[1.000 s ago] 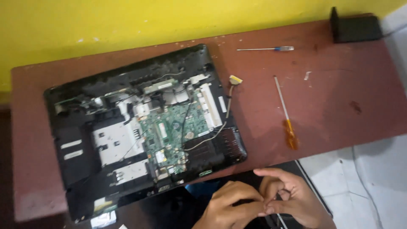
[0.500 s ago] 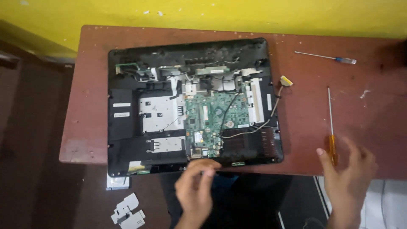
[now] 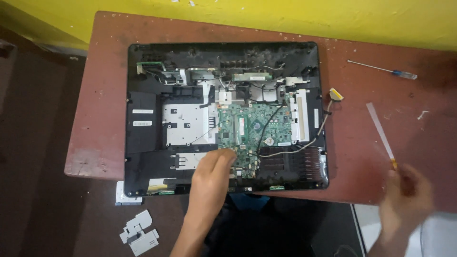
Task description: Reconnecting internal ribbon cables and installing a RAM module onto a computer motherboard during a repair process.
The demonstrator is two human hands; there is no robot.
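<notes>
An opened black laptop chassis (image 3: 143, 119) lies on a reddish-brown table (image 3: 362, 157), with its green circuit board (image 3: 257, 128) and silver metal plates (image 3: 188, 123) exposed. My left hand (image 3: 212, 173) reaches in from below, and its fingertips rest on the lower left edge of the green board. It holds nothing that I can see. To the right, my blurred right hand (image 3: 404, 195) closes around the orange handle of a long screwdriver (image 3: 380, 128). The shaft points away from me over the table.
A small blue-handled screwdriver (image 3: 383, 70) lies at the far right of the table. A loose cable with a yellow-tipped connector (image 3: 335, 94) hangs off the chassis's right side. White plastic pieces (image 3: 138, 231) lie on the dark floor. A yellow wall (image 3: 285, 14) runs behind the table.
My hands have separated from in front of me. The left moved up onto the circuit board, and the right reached the orange-handled screwdriver and took hold of it. The view shifted left.
</notes>
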